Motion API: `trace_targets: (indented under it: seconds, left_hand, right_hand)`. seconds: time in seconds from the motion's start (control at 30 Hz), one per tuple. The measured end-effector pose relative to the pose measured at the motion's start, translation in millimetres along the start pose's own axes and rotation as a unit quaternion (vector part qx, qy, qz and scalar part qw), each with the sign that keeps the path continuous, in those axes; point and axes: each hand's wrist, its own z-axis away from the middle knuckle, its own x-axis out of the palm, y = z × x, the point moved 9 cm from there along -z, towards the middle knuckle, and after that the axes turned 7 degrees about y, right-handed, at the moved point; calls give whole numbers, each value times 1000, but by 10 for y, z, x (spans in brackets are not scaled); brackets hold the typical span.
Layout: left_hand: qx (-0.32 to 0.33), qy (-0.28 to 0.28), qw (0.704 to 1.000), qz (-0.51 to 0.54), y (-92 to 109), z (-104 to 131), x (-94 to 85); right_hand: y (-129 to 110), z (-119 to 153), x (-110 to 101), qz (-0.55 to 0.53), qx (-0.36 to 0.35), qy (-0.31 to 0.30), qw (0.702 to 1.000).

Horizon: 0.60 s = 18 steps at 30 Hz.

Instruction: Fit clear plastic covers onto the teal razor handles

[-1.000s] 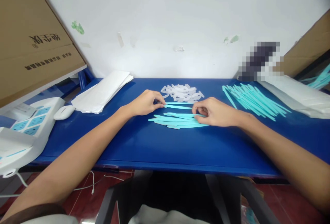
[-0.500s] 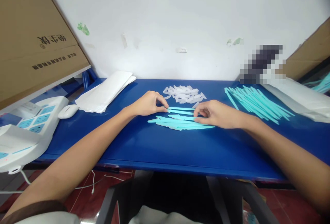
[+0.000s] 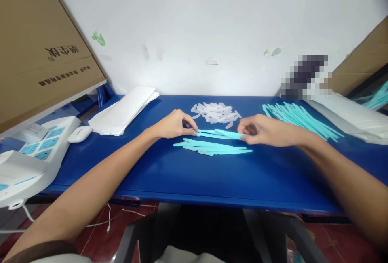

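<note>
My left hand pinches the left ends of a few thin turquoise sticks above the blue table. At their right ends my right hand is closed, thumb and fingers together on the sticks. Just in front of both hands lies a loose group of several turquoise sticks, roughly side by side. Behind the hands is a heap of small translucent white caps. A larger pile of turquoise sticks rests to the right.
White paper sheets lie at the back left, beside a white earphone case and a white power strip. A big cardboard box leans at the left. Clear plastic bags lie at the right.
My right hand has moved slightly right and back, bringing a stick from the front group up against the ones in my left hand. My left hand has hardly moved.
</note>
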Motion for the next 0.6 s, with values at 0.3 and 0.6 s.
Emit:
trace_targets:
  seconds: [0.3,0.6]
  left_hand:
    - [0,216,972,-93,-146,10,-452]
    - [94,51,977,-182,-157,-2,-100]
  right_hand:
    - [90,-50,-119,-152,19,45,987]
    - [194,-73,-157,-152,41,107,982]
